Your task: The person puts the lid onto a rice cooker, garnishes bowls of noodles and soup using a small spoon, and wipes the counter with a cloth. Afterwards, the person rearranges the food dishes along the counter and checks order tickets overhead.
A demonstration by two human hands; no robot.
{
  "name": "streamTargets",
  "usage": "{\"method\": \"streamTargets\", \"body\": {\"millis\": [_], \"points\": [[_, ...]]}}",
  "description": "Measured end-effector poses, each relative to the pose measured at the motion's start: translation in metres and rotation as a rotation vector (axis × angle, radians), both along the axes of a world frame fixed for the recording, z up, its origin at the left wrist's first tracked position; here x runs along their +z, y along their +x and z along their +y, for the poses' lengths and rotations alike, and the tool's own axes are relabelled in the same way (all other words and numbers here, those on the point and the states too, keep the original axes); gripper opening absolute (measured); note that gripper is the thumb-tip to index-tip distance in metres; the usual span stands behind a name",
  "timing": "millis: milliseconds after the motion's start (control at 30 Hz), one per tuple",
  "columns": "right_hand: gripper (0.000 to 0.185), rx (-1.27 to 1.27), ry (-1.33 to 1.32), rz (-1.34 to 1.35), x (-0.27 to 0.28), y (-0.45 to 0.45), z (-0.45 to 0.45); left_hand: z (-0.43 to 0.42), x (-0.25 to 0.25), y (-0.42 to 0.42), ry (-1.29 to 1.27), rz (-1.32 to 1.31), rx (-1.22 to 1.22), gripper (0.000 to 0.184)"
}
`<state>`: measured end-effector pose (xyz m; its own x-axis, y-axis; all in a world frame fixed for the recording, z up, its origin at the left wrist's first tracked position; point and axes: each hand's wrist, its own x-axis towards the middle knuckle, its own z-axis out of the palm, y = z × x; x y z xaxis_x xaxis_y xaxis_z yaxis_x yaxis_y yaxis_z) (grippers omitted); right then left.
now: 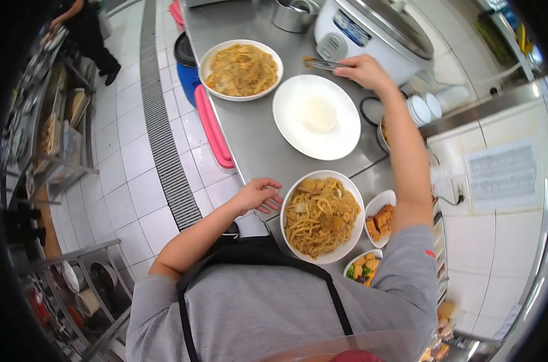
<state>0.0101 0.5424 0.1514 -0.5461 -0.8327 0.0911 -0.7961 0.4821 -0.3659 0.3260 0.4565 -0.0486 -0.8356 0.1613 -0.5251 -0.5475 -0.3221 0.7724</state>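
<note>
1. R hand (366, 71) out at 1 o'clock of the white plate (289, 123), gripping metal tongs (328, 63), tips above the plate's 12
2. L hand (259, 196) released, fingers loosely spread, just off the near bowl (353, 242) at its 10 o'clock; can't tell if it touches
3. Near bowl at plate's 6, far bowl (205, 69) at its 10, both on the steel desk (250, 136), both heaped w/ noodles: that portion looks done, I'd judge
4. Plate has only a pale round patch mid-centre, rice or just glare, can't tell; no noodles there, so prob. its part is undone
5. Side dishes: brown chunks dish (385, 198) at near bowl's 3, veg dish (373, 253) at its 5, latter part-cut by the R sleeve (407, 259)
6. Brownish bit at tong tips: too small to ID
</note>
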Motion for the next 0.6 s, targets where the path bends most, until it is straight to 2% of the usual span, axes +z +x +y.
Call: {"method": "streamTargets", "body": {"millis": [100, 233, 333, 533, 600], "points": [[0.038, 0.011, 0.04, 0.013, -0.036, 0.003, -0.089, 0.0, -0.001, 0.002, -0.009, 0.011, 0.022, 0.031], [0.037, 0.082, 0.142, 0.082, -0.059, 0.003, -0.149, 0.0, -0.006, 0.004, 0.044, 0.024, 0.048, 0.031], [0.029, -0.076, 0.241, -0.259, -0.063, 0.005, -0.16, 0.001, -0.006, 0.005, 0.05, 0.03, 0.063, 0.031], [0.028, -0.112, 0.171, -0.394, -0.037, 0.007, -0.145, -0.001, -0.004, 0.004, 0.035, 0.043, 0.028, 0.032], [0.028, -0.123, 0.182, -0.353, -0.039, 0.006, -0.138, -0.001, -0.004, 0.003, 0.011, 0.045, -0.001, 0.032]]}}
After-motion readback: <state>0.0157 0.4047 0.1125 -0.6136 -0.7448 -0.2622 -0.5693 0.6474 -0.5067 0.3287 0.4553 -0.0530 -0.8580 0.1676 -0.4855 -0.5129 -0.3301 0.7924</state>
